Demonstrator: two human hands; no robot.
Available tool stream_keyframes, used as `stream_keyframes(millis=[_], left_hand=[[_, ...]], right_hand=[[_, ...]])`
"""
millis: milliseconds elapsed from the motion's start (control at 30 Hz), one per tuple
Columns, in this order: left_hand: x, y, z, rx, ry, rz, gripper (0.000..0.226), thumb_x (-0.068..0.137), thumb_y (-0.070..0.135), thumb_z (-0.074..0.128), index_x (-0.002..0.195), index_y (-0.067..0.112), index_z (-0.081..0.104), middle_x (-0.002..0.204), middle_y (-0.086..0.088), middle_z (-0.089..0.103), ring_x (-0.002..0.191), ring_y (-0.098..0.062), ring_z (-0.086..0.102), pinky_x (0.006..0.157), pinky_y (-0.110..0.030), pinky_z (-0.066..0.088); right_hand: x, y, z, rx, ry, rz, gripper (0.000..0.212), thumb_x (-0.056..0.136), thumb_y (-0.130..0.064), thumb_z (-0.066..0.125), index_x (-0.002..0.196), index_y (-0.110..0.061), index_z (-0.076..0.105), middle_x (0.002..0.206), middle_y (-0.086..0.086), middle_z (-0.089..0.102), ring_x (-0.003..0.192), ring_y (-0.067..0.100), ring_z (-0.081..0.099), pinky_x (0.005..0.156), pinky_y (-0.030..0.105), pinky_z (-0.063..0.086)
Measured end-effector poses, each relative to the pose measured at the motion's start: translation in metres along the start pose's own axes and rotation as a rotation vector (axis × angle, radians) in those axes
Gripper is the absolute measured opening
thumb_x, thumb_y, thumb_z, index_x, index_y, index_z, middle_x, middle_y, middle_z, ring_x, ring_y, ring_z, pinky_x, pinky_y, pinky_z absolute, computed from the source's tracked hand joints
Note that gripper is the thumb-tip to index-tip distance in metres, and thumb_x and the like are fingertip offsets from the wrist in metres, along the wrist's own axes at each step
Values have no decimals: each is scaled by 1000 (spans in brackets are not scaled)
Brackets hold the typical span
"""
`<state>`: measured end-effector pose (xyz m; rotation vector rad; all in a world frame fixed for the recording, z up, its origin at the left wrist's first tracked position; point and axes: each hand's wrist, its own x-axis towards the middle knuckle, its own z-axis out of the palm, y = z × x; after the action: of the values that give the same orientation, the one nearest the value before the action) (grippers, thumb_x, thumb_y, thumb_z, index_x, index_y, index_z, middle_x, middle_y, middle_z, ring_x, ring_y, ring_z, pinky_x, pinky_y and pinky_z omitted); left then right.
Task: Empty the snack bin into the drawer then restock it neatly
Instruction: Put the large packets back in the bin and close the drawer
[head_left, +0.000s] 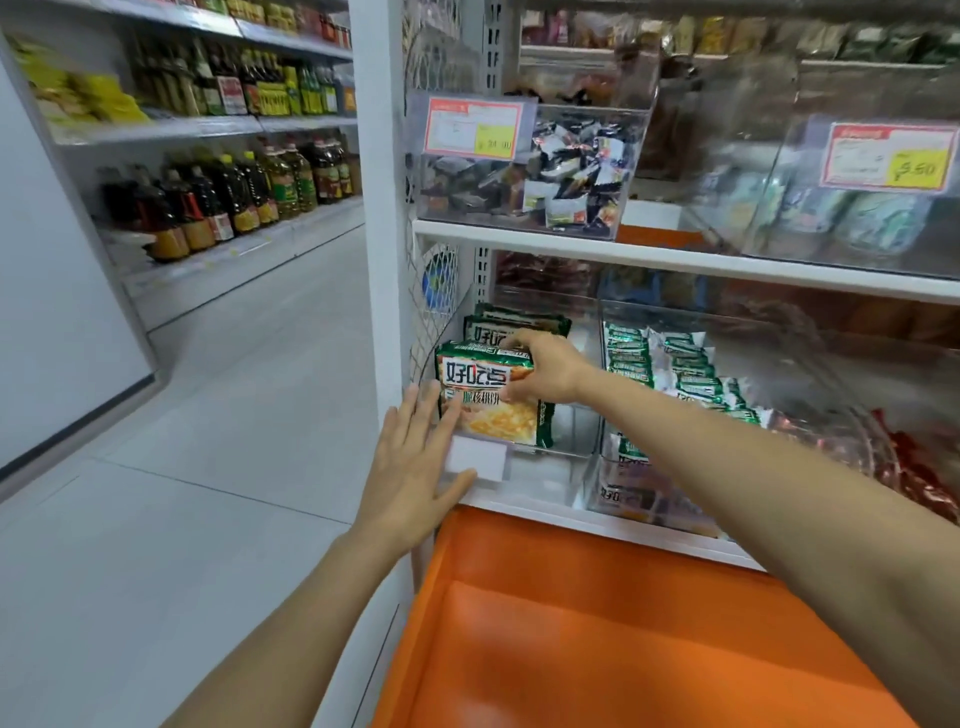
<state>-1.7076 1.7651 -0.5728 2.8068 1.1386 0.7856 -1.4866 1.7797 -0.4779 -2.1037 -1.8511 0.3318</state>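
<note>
One clear snack bin (571, 434) sits at the left end of the lower shelf (524, 501), right above one open orange drawer (597, 649). Three green snack packets stand in the bin, one behind another. The right hand (545, 374) grasps the front packet (480, 387), its fingers curled over the top edge. The left hand (415, 467) is released, its fingers straight and flat against the bin's front left corner, beside a white label holder (475, 460).
</note>
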Motion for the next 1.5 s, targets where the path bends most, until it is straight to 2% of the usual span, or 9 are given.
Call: stream_keyframes(millis=[200, 333, 433, 667, 933, 1133, 1200, 1300, 1500], left_hand=[[4, -1, 12, 53, 45, -6, 73, 90, 56, 33, 153, 26, 11, 161, -4, 6, 148, -20, -15, 118, -37, -10], [5, -1, 14, 74, 49, -7, 74, 90, 55, 35, 153, 25, 11, 162, -4, 5, 148, -22, -12, 119, -40, -7], [6, -1, 14, 89, 55, -12, 74, 89, 55, 35, 154, 24, 14, 162, -5, 5, 148, -22, -11, 119, -39, -7], [6, 1, 18, 72, 78, -24, 73, 89, 53, 35, 153, 22, 18, 162, -5, 5, 148, -21, -11, 120, -39, -6], [6, 6, 21, 87, 64, -78, 75, 87, 54, 32, 153, 23, 15, 162, -1, -1, 147, -19, -17, 120, -38, -6], [2, 3, 10, 144, 14, -28, 74, 91, 56, 30, 154, 22, 13, 162, -3, 0, 147, -19, -16, 119, -40, -5], [2, 1, 8, 163, 11, -21, 75, 91, 57, 29, 154, 21, 11, 162, -4, -1, 148, -20, -15, 119, -40, -5], [3, 5, 10, 169, 3, -53, 76, 90, 59, 26, 154, 22, 8, 162, -5, -3, 147, -22, -17, 118, -42, -4], [7, 14, 16, 183, 7, -95, 74, 90, 61, 23, 154, 26, 10, 162, -5, -3, 146, -23, -20, 118, -41, -9]], right_hand=[[22, 12, 0, -107, -46, 43, 81, 73, -33, 82, 143, -22, 42, 148, 6, 44, 136, 26, 39, 108, 33, 33], [27, 13, 10, -403, -93, 129, 95, 80, -41, 74, 152, -32, 13, 157, 11, 24, 142, 34, 25, 113, 49, 28], [31, 12, 17, -363, -162, 154, 99, 87, -35, 67, 153, -29, -7, 160, 16, 6, 145, 39, 12, 115, 50, 26], [44, 11, 31, -294, -33, 112, 92, 84, -35, 71, 152, -31, 9, 156, 19, 20, 144, 43, 10, 115, 52, 24], [40, 16, 27, -420, -114, 128, 89, 90, -48, 56, 150, -41, -8, 161, 13, -7, 147, 34, -10, 116, 59, -3], [22, 4, 24, -334, 23, 63, 96, 83, -39, 67, 153, -31, 1, 160, 15, -3, 147, 36, 4, 119, 54, 10], [12, 1, 18, -278, 66, 47, 92, 86, -39, 65, 154, -26, 5, 159, 17, 5, 145, 37, 13, 117, 51, 21], [3, 2, 14, -303, -71, 39, 82, 90, -42, 58, 153, -18, 12, 156, 15, 21, 139, 35, 30, 107, 46, 39], [1, 9, 21, -372, -177, 65, 77, 97, -51, 39, 154, -16, 1, 161, 11, 0, 148, 31, -2, 117, 53, 20]])
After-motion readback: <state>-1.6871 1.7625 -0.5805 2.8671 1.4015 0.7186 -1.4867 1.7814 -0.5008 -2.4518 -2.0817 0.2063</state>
